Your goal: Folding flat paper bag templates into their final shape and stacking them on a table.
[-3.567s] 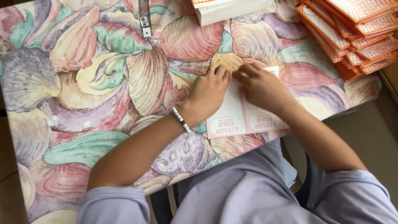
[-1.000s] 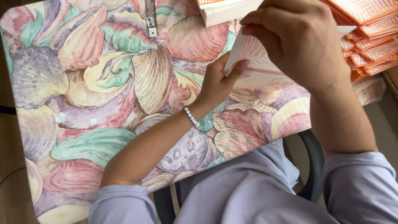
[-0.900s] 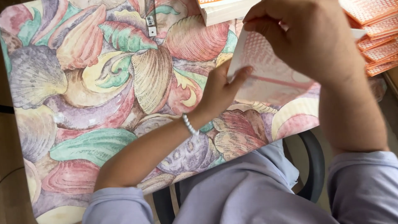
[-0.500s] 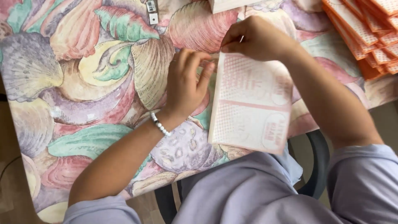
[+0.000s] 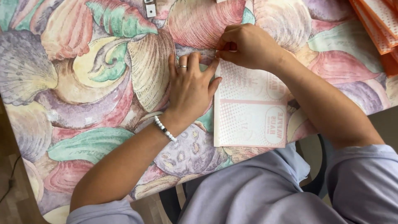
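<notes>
On the worktop, draped in a cloth printed with big pastel seashells, the left hand lies flat and released, fingertips touching the left edge of a flat paper bag. Just beyond, the right hand pinches the bag's top corner. Pink-dotted and rectangular, the bag lies near the front edge. Orange bags are stacked at far right; wood floor shows lower left.

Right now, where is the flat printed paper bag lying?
In the head view, the paper bag lies flat on the shell-patterned tablecloth at the table's near edge, right of centre. The left hand rests beside its left edge and the right hand pinches its top corner.
</notes>
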